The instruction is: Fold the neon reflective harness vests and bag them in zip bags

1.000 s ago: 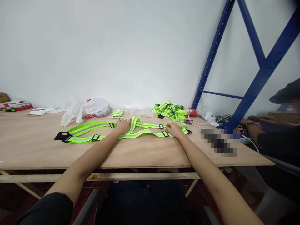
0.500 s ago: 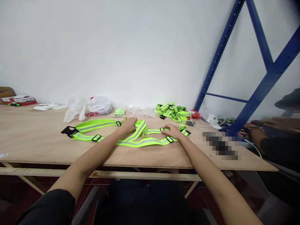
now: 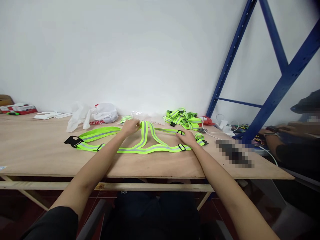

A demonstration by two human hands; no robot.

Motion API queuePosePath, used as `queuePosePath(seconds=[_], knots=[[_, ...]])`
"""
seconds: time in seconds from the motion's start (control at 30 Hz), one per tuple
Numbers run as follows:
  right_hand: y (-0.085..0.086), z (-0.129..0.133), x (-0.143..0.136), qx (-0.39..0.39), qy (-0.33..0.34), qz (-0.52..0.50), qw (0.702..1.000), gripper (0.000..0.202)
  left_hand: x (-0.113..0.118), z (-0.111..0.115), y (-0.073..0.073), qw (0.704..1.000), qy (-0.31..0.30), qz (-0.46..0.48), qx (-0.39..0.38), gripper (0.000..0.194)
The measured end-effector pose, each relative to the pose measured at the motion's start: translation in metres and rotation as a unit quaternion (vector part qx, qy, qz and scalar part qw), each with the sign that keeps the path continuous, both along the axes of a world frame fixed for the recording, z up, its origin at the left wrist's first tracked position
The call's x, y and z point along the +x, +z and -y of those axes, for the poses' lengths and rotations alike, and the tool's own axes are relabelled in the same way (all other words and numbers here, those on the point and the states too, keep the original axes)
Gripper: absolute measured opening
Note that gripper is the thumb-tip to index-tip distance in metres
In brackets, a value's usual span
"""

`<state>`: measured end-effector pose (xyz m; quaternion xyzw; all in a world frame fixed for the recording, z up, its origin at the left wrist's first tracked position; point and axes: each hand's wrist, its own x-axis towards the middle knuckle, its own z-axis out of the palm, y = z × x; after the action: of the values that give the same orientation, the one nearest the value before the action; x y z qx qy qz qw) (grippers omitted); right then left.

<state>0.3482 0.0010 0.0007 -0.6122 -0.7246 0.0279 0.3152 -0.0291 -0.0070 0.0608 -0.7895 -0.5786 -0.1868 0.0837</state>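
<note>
A neon-yellow reflective harness (image 3: 143,150) with grey stripes lies spread along the wooden table in front of me. At its left end is a black side-release buckle (image 3: 72,141); the right end is curled up. My left hand (image 3: 131,127) is closed on the harness's far edge, near the top of the two slanting middle straps. My right hand (image 3: 187,138) pinches the far strap at the right, close to a black slider (image 3: 180,132). A second slider (image 3: 182,147) sits on the near strap just below that hand.
Behind lie a heap of similar reflective straps (image 3: 182,118), a bagged strap (image 3: 125,119) and a white plastic bag (image 3: 106,113). A blue metal frame (image 3: 271,88) rises at the right, beside a co-worker's arm (image 3: 275,146). A pixelated dark item (image 3: 235,153) lies on the table (image 3: 62,163).
My left hand has moved left and away from me, drawing the middle straps straighter. My right hand has shifted slightly right along the far strap, whose slack loop is now pulled out.
</note>
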Motion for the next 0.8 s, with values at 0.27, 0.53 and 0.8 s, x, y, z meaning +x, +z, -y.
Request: queuePosePath(seconds=[0.27,0.53,0.8], knots=[[0.003,-0.003,0.004,0.014,-0.039,-0.063,0.997,0.040,0.012,0.005,-0.009,0.993,-0.107,-0.020,0.052,0.013],[-0.001,-0.003,0.015,0.005,-0.069,-0.018,0.997,0.045,0.002,0.000,-0.024,0.982,-0.159,-0.005,-0.101,0.027],[0.008,0.001,0.007,0.041,-0.064,0.048,0.996,0.031,0.003,0.002,-0.010,0.999,0.023,-0.011,-0.020,0.025]])
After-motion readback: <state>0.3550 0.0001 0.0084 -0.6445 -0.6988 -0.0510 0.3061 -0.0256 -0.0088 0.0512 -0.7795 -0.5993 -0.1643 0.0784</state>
